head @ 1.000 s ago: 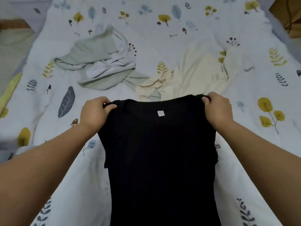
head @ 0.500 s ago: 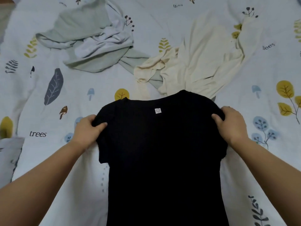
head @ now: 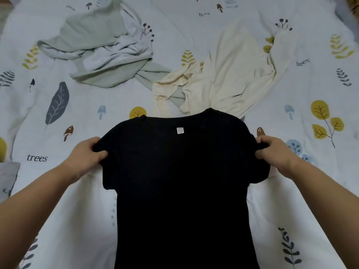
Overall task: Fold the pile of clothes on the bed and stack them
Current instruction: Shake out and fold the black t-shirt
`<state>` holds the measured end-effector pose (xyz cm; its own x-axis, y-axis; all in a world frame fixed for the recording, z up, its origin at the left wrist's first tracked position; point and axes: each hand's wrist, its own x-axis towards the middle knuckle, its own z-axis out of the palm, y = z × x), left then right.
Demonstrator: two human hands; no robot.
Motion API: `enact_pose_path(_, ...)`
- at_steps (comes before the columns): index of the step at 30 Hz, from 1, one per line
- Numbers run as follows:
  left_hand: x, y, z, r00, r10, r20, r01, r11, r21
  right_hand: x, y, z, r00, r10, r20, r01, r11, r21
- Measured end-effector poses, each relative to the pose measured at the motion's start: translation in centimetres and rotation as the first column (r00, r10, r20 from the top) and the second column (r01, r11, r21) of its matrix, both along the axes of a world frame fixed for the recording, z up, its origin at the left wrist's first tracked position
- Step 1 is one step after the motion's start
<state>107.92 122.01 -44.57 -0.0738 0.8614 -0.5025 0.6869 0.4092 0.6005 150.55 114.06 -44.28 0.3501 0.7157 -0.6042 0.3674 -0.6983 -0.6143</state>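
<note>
- Bed (head: 194, 22) with the leaf-and-mushroom print sheet is filling the whole view, carrying everything.
- Black top (head: 184, 191) is lying spread flat on the bed in front of the person, neckline and small white label (head: 180, 130) pointing away, hem running out of the bottom edge — long axis is going straight toward and away from the person.
- Cream garment (head: 233, 70) is lying crumpled beyond the black top's neckline, to the right; its lower edge looks to be just touching or slipping under the collar.
- Green-and-white garment (head: 101, 55) is bunched at far left, one green strip reaching across under the cream garment; neither is folded yet.
- Left hand (head: 87, 154) is pinching the black top's left sleeve edge, fingers curled shut on the cloth.
- Right hand (head: 272, 152) is doing the same at the right sleeve edge — both equally near, one per side.
- Judgement: sleeves sit outboard of the body, so the next fold likely brings each inward across the long axis; early in the task, no stack showing.
</note>
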Motion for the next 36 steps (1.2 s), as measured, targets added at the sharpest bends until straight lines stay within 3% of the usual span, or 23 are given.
enact_pose_path(6, 0.1, -0.2, 0.5, 0.958, 0.274, 0.087, -0.276, 0.961, 0.015, 0.4, -1.0, 0.3, 0.987, -0.15, -0.053, 0.156, 0.978, 0.137)
enact_pose_path(8, 0.0, -0.5, 0.4, 0.941, 0.302, -0.153, -0.292, 0.953, 0.082, 0.4, -1.1, 0.0, 0.969, -0.237, -0.065, 0.243, 0.961, 0.131)
enact_pose_path(10, 0.5, -1.0, 0.7, 0.861, 0.248, -0.443, -0.214, 0.969, 0.127, 0.6, -1.2, -0.2, 0.964, -0.264, -0.038, 0.266, 0.962, 0.056)
enact_pose_path(13, 3.3, -1.6, 1.4, 0.812, 0.157, -0.562, 0.035, 0.948, 0.316, 0.7, -1.6, 0.0, 0.973, -0.221, -0.069, 0.219, 0.975, -0.03)
enact_pose_path(16, 9.7, -2.1, 2.6, 0.894, -0.175, -0.414, 0.335, 0.873, 0.355, 0.3, -2.0, 0.5, 0.98, -0.2, -0.022, 0.201, 0.971, 0.129)
enact_pose_path(19, 17.2, -2.7, 3.2, 0.893, -0.426, -0.146, 0.45, 0.849, 0.276, -1.5, -2.5, 1.2, 0.978, -0.167, 0.126, 0.122, 0.946, 0.302)
enact_pose_path(21, 21.6, -2.5, 3.4, 0.915, -0.389, 0.106, 0.376, 0.918, 0.127, -3.2, -2.8, 1.6, 0.97, -0.116, 0.215, 0.025, 0.922, 0.387)
enact_pose_path(23, 24.6, -1.5, 3.4, 0.919, -0.157, 0.363, 0.212, 0.97, -0.118, -5.2, -3.1, 2.0, 0.965, -0.022, 0.26, -0.098, 0.894, 0.438)
enact_pose_path(24, 25.5, -1.0, 3.1, 0.908, -0.076, 0.411, 0.173, 0.964, -0.204, -6.0, -3.2, 2.1, 0.962, 0.04, 0.27, -0.163, 0.879, 0.448)
enact_pose_path(26, 26.2, -0.4, 1.7, 0.905, -0.091, 0.415, 0.199, 0.954, -0.224, -7.6, -3.3, 1.8, 0.943, 0.198, 0.267, -0.298, 0.859, 0.415)
enact_pose_path(28, 25.8, -0.3, -0.1, 0.94, -0.132, 0.316, 0.188, 0.97, -0.153, -8.5, -3.7, 1.1, 0.907, 0.321, 0.272, -0.402, 0.854, 0.331)
enact_pose_path(30, 24.9, -0.2, -1.9, 0.978, -0.112, 0.179, 0.126, 0.99, -0.069, -8.5, -4.1, 0.5, 0.918, 0.254, 0.306, -0.347, 0.887, 0.306)
enact_pose_path(32, 24.5, -0.2, -2.7, 0.987, -0.125, 0.096, 0.123, 0.992, 0.027, -7.8, -4.3, 0.2, 0.939, 0.078, 0.334, -0.185, 0.935, 0.302)
enact_pose_path(34, 24.7, -0.4, -3.0, 0.967, -0.226, 0.116, 0.215, 0.972, 0.097, -6.7, -4.3, -0.2, 0.942, -0.054, 0.332, -0.03, 0.97, 0.243)
enact_pose_path(36, 25.3, -0.4, -2.9, 0.919, -0.384, 0.083, 0.37, 0.917, 0.15, -6.0, -4.1, -0.4, 0.957, -0.04, 0.287, 0.01, 0.994, 0.106)
